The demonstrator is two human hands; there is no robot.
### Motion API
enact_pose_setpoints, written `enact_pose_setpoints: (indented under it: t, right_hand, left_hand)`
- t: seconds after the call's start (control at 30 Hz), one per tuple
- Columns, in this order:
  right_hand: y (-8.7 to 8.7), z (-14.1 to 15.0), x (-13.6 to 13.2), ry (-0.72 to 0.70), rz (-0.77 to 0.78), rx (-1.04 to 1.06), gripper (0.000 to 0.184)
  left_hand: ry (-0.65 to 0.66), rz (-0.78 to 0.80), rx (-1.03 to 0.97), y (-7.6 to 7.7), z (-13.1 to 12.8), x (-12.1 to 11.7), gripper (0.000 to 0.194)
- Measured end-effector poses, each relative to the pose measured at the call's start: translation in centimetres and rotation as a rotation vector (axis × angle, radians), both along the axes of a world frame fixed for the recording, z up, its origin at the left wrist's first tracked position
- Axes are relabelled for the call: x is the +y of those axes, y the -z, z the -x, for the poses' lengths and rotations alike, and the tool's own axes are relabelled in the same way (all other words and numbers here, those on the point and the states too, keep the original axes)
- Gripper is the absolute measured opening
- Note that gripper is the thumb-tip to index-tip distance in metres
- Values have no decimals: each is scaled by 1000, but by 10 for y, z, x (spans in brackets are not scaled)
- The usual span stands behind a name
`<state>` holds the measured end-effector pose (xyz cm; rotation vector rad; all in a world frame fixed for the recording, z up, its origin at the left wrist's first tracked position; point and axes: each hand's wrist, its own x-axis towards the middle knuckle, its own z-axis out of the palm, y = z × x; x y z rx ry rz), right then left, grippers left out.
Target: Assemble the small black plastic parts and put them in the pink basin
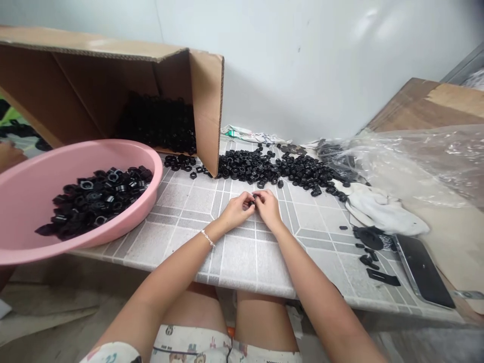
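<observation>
My left hand and my right hand meet over the middle of the table. Between their fingertips they pinch a small black plastic part, mostly covered by the fingers. It looks like the black nut-shaped pieces in the pile just beyond my hands. To the left, a pink basin holds many more such black pieces.
A cardboard box lies on its side behind the basin, black parts inside. At right are a white cloth, a phone, loose black bits and clear plastic sheeting. Another person's hand shows at far left.
</observation>
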<state>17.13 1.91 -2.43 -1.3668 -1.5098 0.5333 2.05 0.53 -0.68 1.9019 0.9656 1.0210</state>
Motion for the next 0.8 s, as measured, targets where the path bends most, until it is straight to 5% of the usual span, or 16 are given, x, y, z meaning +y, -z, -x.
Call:
enact_pose_setpoints:
  t: [0.23, 0.5, 0.8]
  right_hand:
    - [-3, 8, -26, 104, 193, 224, 12]
    - [-16, 2, -30, -290, 388, 723, 23]
    - [-19, 7, -34, -348, 488, 1007, 23]
  left_hand:
    - [45, -185, 18, -4, -2, -2, 15]
    - [-37, -197, 57, -2, -1, 2, 22]
    - [-164, -265, 298, -1, -2, -2, 19]
